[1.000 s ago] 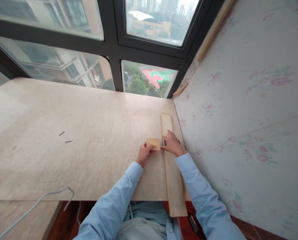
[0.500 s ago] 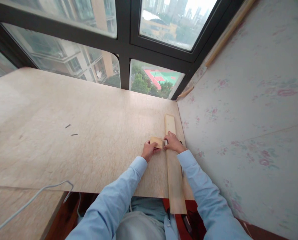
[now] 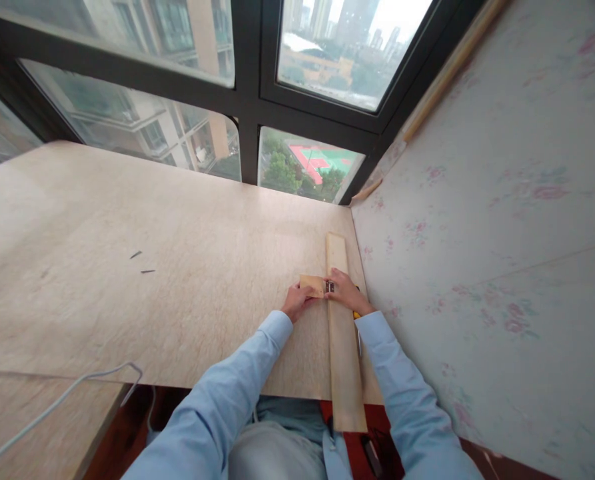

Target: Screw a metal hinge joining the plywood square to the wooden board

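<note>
My left hand [image 3: 296, 301] pinches the near edge of a small wooden block [image 3: 311, 285] that lies on the pale board tabletop [image 3: 152, 280]. My right hand [image 3: 346, 291] rests on a long wooden strip [image 3: 342, 340] and presses a small metal piece [image 3: 329, 287] where the block meets the strip. The strip runs away from me along the table's right side and overhangs the near edge. A yellow-tipped tool [image 3: 357, 315] peeks out under my right wrist.
A floral-papered wall [image 3: 477, 233] stands close on the right. Dark-framed windows [image 3: 247, 80] rise behind the table. Two small dark bits [image 3: 142, 263] lie on the table at left. A grey cable [image 3: 62, 400] crosses a lower board at bottom left.
The view has shifted slightly. My hands stay at the joint between block and strip, with only small finger movements.
</note>
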A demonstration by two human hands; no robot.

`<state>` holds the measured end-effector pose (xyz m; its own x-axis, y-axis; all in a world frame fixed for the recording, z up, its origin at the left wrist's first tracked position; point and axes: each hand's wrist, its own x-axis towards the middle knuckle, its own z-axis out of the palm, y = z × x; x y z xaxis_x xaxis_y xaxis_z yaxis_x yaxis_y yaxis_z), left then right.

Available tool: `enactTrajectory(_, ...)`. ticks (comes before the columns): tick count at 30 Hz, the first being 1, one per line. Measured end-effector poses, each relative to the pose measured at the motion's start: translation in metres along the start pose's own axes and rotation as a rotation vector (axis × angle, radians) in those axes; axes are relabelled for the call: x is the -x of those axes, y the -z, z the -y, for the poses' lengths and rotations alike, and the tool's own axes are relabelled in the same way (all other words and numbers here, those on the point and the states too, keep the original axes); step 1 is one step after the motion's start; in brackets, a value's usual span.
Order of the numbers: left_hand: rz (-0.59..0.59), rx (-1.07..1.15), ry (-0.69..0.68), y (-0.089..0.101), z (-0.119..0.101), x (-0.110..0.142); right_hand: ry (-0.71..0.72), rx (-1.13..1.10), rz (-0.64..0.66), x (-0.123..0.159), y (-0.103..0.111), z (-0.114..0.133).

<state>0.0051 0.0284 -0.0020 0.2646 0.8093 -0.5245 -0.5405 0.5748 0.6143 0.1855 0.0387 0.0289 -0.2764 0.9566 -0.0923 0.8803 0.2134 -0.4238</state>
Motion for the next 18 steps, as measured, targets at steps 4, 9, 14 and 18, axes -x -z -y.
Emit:
enactTrajectory(4, 0.013, -0.006, 0.019, -0.003, -0.001, -0.005, 0.002, -0.087, -0.051, 0.008, -0.002, -0.007)
enactTrajectory(9, 0.058, -0.028, 0.046, -0.007, -0.003, -0.008, -0.019, -0.141, -0.069, 0.014, -0.004, -0.008)
enactTrajectory(14, 0.068, -0.056, 0.070, -0.012, -0.001, -0.011, 0.003, -0.181, -0.089, 0.019, -0.005, -0.009)
enactTrajectory(18, 0.040, -0.066, 0.052, -0.013, 0.002, -0.015, -0.009, -0.212, -0.115, 0.027, -0.005, -0.011)
